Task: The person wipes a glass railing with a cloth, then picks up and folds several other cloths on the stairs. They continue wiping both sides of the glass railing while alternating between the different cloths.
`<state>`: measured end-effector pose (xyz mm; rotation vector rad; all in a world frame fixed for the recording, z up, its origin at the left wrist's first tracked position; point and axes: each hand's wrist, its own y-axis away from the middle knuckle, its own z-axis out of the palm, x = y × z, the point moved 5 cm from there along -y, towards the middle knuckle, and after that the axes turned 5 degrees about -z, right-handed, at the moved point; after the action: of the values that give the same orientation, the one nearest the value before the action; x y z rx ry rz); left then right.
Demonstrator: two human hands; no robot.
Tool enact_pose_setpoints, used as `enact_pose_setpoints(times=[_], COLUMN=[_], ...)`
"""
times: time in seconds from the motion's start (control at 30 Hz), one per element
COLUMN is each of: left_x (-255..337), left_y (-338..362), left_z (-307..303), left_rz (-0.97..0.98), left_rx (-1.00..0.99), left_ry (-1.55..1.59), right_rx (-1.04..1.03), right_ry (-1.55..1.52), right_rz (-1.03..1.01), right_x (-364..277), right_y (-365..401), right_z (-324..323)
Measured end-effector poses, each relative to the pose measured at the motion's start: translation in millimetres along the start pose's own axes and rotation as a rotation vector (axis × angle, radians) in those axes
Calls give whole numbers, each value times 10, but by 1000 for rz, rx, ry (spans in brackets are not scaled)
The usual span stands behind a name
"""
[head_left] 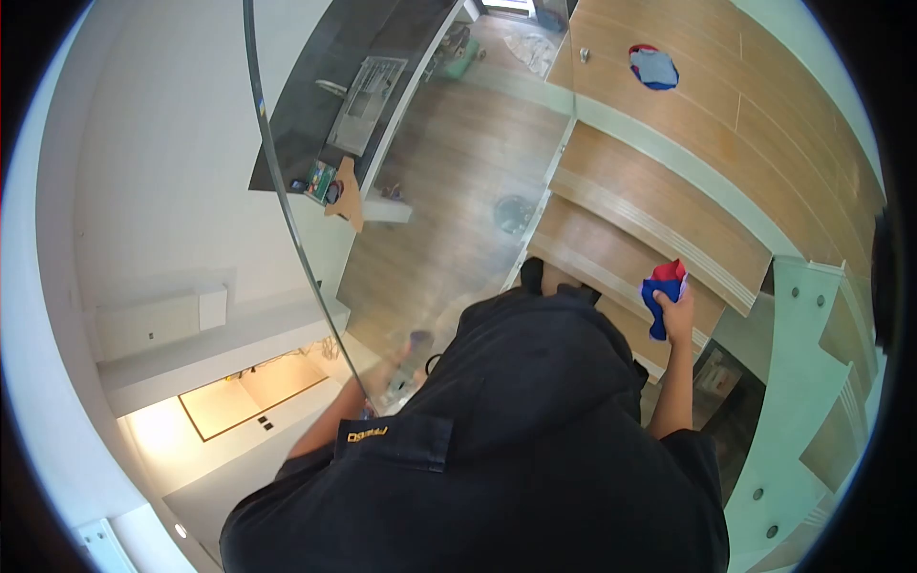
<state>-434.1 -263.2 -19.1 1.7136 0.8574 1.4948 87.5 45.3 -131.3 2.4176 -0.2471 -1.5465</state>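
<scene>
right now the right hand (677, 312) is raised out to the side of the body, fingers clenched around a blue and red cloth (661, 289). the cloth bunches up above the knuckles, its red part on top and a blue tail hanging down on the inner side of the hand. behind and below that hand lie the wooden stair treads (650, 229), each with a pale strip along its edge. the hand and cloth hang over the nearest tread, and i cannot tell whether they touch it.

the left hand (377, 396) is lowered on the other side, at the end of a bare forearm, right against the lower edge of a curved glass panel (277, 172). it is blurred there, so i cannot tell whether it is gripping anything or lies loose. a smeared dark shape just above it cannot be made out either.

between the two hands is the person's black shirt (516, 430), with a pocket and a small yellow mark on the side nearer the left hand. a shoe tip shows just past the shirt.

well beyond the right hand, up on the wide wooden landing, lies a second cloth (654, 68), blue with a red edge, spread flat and well apart from the held one. far beyond the left hand, past the glass, a dark counter (315, 105) carries a sink (368, 91), with wooden floor (449, 191) beside it.
</scene>
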Motion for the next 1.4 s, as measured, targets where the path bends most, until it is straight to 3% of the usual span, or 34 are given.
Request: enact_pose_setpoints(times=[0.03, 0.1, 0.13, 0.2, 0.23, 0.27, 0.33, 0.43, 0.47, 0.53, 0.57, 0.6, 0.7, 0.73, 0.77, 0.8, 0.83, 0.9, 0.93, 0.97, 1.0, 1.03, 1.1, 1.17, 1.27, 1.33, 1.4], left_x=[-93, 994, 1538, 2779, 3405, 3915, 4412, 4277, 4079, 3328, 2751, 2243, 482, 396, 282, 254, 247, 457, 569, 710, 833, 928, 1340, 2328, 2986, 2966, 2810], left_y=[-159, -288, -390, -398, -212, 19, 268, 160, 80, -262, -532, -597, -672, -495, -347, -237, -134, -74, -72, -105, -136, -129, 29, 178, 268, 198, 89], left_z=[-24, 33, 14, -21, 19, 41, 52, 10, 3, -2, -13, 34, -72, 0, 9, 8, 11, 91, 78, -7, -90, -157, -340, -215, -169, -153, -125], left_rz=[18, -53, 22, 399, 552, 760, 931, 886, 806, 592, 421, 244, -234, -195, -282, -290, -298, -269, -259, -159, -62, 33, 431, 660, 830, 830, 817], left_rx=[-74, -198, -206, -220, -233, -431, -393, -32, -36, -20, -196, -85, -247, -277, -215, -212, -209, -131, -97, -122, -149, -176, 23, -109, -250, -247, -314], left_ry=[211, 462, 453, 390, 534, 562, 577, 542, 593, 388, 434, 356, 426, 445, 514, 550, 587, 592, 583, 609, 637, 670, 175, 585, 896, 896, 871], right_rx=[1, 2, -9, -26, -17, -12, 6, 38, 56, 119, 95, 73, -91, -38, -87, 14, 36, -120, -97, -35, 27, 12, -22, -15, 101, 69, 115], right_ry=[-18, -36, -27, 61, 101, 144, 180, 142, 115, 115, -20, -158, -315, -324, -347, -246, -351, -615, -747, -586, -498, -484, -449, -421, -395, -389, -188], right_rz=[12, 18, 22, 42, 41, 42, 52, 90, 116, 125, 100, 84, -91, -400, -542, -761, -897, -1166, -1284, -1356, -1300, -1362, -1490, -1581, -1666, -1748, -1492], right_x=[48, 101, 129, 379, 408, 373, 422, 669, 744, 917, 784, 502, -1025, -1581, -2170, -2640, -2994, -3745, -4079, -4381, -4536, -4492, -4312, -3728, -3592, -3838, -4313], right_y=[25, 41, 106, 208, 298, 405, 577, 815, 873, 839, 732, 618, 391, 294, 272, 277, 280, 347, 384, 482, 600, 702, 913, 1165, 1061, 844, 289], right_z=[23, 109, 122, 115, 84, 60, 18, -101, -143, -225, -163, -36, 554, 797, 987, 1177, 1428, 1762, 1885, 1938, 1999, 2034, 2239, 2591, 2647, 2488, 2222])
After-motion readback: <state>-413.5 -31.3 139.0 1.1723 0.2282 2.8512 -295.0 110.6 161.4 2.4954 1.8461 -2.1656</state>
